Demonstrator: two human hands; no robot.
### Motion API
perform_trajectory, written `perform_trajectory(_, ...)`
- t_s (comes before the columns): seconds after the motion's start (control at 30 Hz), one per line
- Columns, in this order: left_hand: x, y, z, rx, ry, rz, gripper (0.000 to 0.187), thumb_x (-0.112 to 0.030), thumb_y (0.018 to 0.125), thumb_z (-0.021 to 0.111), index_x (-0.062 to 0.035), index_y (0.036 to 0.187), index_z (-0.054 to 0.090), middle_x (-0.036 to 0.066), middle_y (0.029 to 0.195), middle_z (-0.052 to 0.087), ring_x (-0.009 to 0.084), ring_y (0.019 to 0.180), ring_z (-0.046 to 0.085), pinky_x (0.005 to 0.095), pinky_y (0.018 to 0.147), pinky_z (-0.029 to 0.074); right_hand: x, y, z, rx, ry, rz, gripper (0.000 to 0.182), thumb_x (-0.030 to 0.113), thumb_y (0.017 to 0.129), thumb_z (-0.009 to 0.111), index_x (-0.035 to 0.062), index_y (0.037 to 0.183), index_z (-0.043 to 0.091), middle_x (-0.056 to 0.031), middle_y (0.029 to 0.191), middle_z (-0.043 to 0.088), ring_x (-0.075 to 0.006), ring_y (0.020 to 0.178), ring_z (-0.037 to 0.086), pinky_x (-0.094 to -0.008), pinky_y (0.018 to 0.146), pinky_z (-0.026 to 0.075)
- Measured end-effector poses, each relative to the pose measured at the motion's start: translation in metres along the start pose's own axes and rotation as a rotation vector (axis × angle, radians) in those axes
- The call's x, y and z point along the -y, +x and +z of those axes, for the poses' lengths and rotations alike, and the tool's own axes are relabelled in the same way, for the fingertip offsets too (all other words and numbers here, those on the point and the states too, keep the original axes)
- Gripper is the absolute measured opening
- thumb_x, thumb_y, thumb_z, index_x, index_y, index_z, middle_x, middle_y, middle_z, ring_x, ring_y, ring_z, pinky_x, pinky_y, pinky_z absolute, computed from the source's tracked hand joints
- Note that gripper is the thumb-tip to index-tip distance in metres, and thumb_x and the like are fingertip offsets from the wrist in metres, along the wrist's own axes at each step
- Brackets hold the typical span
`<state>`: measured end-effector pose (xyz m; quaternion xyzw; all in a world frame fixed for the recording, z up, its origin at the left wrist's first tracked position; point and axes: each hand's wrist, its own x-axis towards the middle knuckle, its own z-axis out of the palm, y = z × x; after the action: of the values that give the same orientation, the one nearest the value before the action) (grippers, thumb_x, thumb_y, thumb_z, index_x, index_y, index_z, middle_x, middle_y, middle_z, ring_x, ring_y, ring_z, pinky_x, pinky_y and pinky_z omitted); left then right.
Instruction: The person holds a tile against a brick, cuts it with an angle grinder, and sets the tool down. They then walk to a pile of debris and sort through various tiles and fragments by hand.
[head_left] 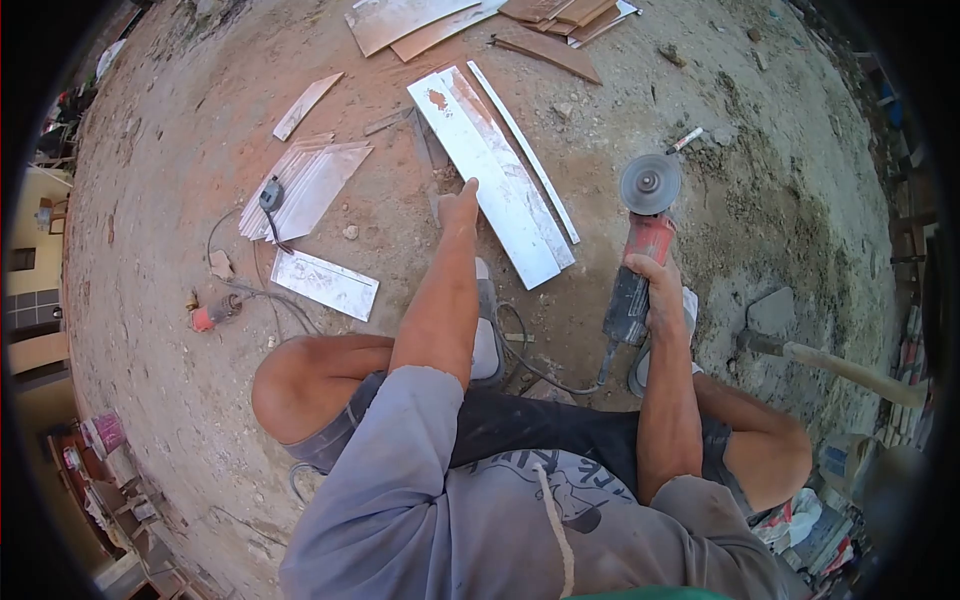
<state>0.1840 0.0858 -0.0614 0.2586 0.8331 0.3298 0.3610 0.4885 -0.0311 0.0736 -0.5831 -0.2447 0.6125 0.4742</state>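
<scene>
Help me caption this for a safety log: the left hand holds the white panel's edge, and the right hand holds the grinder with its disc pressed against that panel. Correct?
Not quite: the disc is apart from the panel. The head view shows the left hand holding the white panel's edge, and the right hand holding the grinder, its disc off to the right.

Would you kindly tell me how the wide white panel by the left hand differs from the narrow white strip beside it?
Width: the wide panel is several times broader than the narrow strip.
Surface: the wide panel has a brown patch near its far end; the narrow strip shows none.
Contact: the left hand touches the wide panel's edge, while neither hand touches the narrow strip.
Shared: both are long, whitish and slanted alike.
</scene>
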Motion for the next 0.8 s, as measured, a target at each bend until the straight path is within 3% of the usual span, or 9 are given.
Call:
perform_trajectory(0.13, 0.011, 0.039, 0.003, 0.079, -0.059, 0.007, 0.079, -0.052, 0.076, 0.072, 0.0193, 0.109, 0.060, 0.033, 0.114, 0.062, 0.0396, 0.112, 0.059, 0.0405, 0.094, 0.044, 0.005, -0.004, 0.005, 0.015, -0.076, -0.031, 0.035, 0.015, 0.072, 0.070, 0.0060, 0.103, 0.056, -0.0001, 0.080, 0.056, -0.0106, 0.066, 0.057, -0.0261, 0.058, 0.047)
perform_trajectory(0.2, 0.013, 0.051, 0.003, 0.168, -0.005, -0.021, 0.069, -0.051, 0.076, 0.074, 0.0128, 0.101, 0.066, 0.025, 0.103, 0.067, 0.0355, 0.095, 0.065, 0.0410, 0.083, 0.050, 0.001, 0.002, 0.005, 0.011, -0.100, -0.035, 0.038, 0.015, 0.071, 0.071, 0.0056, 0.104, 0.056, 0.0002, 0.081, 0.056, -0.0100, 0.067, 0.056, -0.0254, 0.059, 0.046)
perform_trajectory(0.23, 0.016, 0.054, 0.006, 0.180, -0.001, -0.033, 0.069, -0.051, 0.076, 0.074, 0.0128, 0.101, 0.066, 0.025, 0.103, 0.067, 0.0355, 0.095, 0.065, 0.0410, 0.083, 0.050, -0.001, 0.002, 0.003, 0.010, -0.126, -0.040, 0.041, 0.015, 0.069, 0.072, 0.0052, 0.106, 0.056, 0.0005, 0.083, 0.057, -0.0095, 0.068, 0.056, -0.0248, 0.061, 0.045)
perform_trajectory(0.37, 0.010, 0.052, 0.008, 0.295, -0.203, -0.070, 0.048, -0.041, 0.076, 0.080, 0.0034, 0.091, 0.068, 0.009, 0.080, 0.062, 0.0179, 0.060, 0.055, 0.0341, 0.053, 0.048, -0.002, 0.011, -0.006, 0.038, -0.350, -0.002, 0.047, 0.016, 0.066, 0.075, 0.0053, 0.108, 0.057, -0.0001, 0.086, 0.058, -0.0106, 0.072, 0.056, -0.0264, 0.067, 0.046)
perform_trajectory(0.47, 0.013, 0.056, 0.012, 0.307, -0.230, -0.067, 0.050, -0.038, 0.076, 0.081, 0.0061, 0.096, 0.065, 0.011, 0.082, 0.065, 0.0193, 0.062, 0.058, 0.0333, 0.055, 0.049, -0.010, 0.015, -0.012, 0.045, -0.553, -0.039, 0.050, 0.019, 0.063, 0.077, 0.0029, 0.106, 0.057, -0.0027, 0.087, 0.060, -0.0127, 0.078, 0.058, -0.0288, 0.071, 0.048)
perform_trajectory(0.53, 0.005, 0.050, 0.009, 0.242, -0.211, 0.009, 0.051, -0.036, 0.077, 0.080, 0.0071, 0.097, 0.063, 0.013, 0.085, 0.067, 0.0199, 0.065, 0.061, 0.0330, 0.055, 0.049, -0.014, 0.015, -0.016, 0.062, -0.789, -0.038, 0.057, 0.025, 0.060, 0.077, 0.0004, 0.107, 0.056, -0.0103, 0.090, 0.063, -0.0222, 0.083, 0.062, -0.0340, 0.077, 0.049)
perform_trajectory(0.57, 0.003, 0.050, 0.007, 0.252, -0.216, -0.003, 0.051, -0.036, 0.077, 0.080, 0.0071, 0.097, 0.063, 0.013, 0.085, 0.067, 0.0199, 0.065, 0.061, 0.0330, 0.055, 0.049, -0.016, 0.012, -0.019, 0.056, -0.801, -0.029, 0.057, 0.025, 0.060, 0.077, 0.0004, 0.107, 0.056, -0.0103, 0.090, 0.063, -0.0222, 0.083, 0.062, -0.0340, 0.077, 0.049)
perform_trajectory(0.63, -0.001, 0.051, 0.004, 0.352, -0.099, -0.028, 0.051, -0.034, 0.083, 0.075, 0.0042, 0.113, 0.058, 0.014, 0.110, 0.064, 0.0254, 0.090, 0.064, 0.0359, 0.073, 0.055, -0.018, 0.007, -0.022, 0.074, -1.062, -0.049, 0.063, 0.031, 0.058, 0.076, -0.0011, 0.107, 0.054, -0.0197, 0.092, 0.064, -0.0338, 0.088, 0.064, -0.0391, 0.082, 0.049)
perform_trajectory(0.8, -0.007, 0.048, 0.003, 0.344, -0.069, -0.011, 0.053, -0.031, 0.085, 0.073, 0.0065, 0.118, 0.056, 0.016, 0.113, 0.062, 0.0268, 0.094, 0.064, 0.0386, 0.078, 0.056, -0.025, -0.014, -0.022, 0.077, -1.200, 0.003, 0.065, 0.035, 0.057, 0.074, -0.0015, 0.106, 0.051, -0.0271, 0.094, 0.064, -0.0435, 0.093, 0.062, -0.0439, 0.083, 0.048)
